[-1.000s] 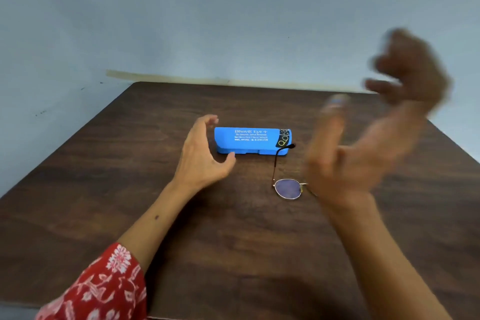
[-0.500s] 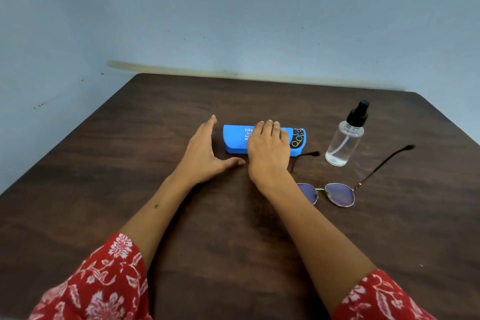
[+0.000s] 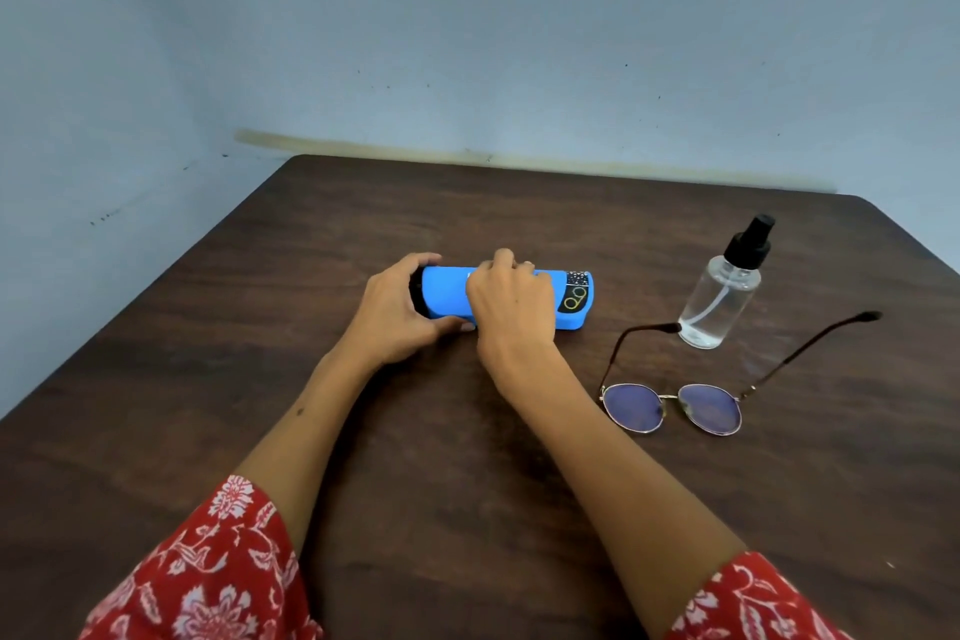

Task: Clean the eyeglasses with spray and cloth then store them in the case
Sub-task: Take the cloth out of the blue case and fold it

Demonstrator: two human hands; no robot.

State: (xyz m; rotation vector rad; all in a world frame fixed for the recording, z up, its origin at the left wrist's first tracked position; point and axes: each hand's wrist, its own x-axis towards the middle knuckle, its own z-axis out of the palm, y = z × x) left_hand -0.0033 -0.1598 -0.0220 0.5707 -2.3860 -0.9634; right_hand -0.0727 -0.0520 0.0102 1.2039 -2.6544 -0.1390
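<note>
Head view: the blue case lies lengthwise on the dark wooden surface, near its middle. Whether its lid is parted cannot be told, and nothing of its inside shows. The left hand grips the case's left end, fingers curled over the top and thumb along the near lower edge. The right hand holds the middle of the case from above, fingers curled over its far side. The right end of the case, with a black patch and yellow rings, sticks out past that hand.

To the right stands an upright clear bottle with a black spray top; it looks nearly empty, with a thin tube inside. The glasses lie just in front of it, lenses toward the person and temples spread open; the left temple tip reaches the bottle's base, touching or nearly so.

The surface's far edge runs close along the pale wall. Bare wood stretches left of the case and between the forearms. Red floral sleeves cover both upper arms.
</note>
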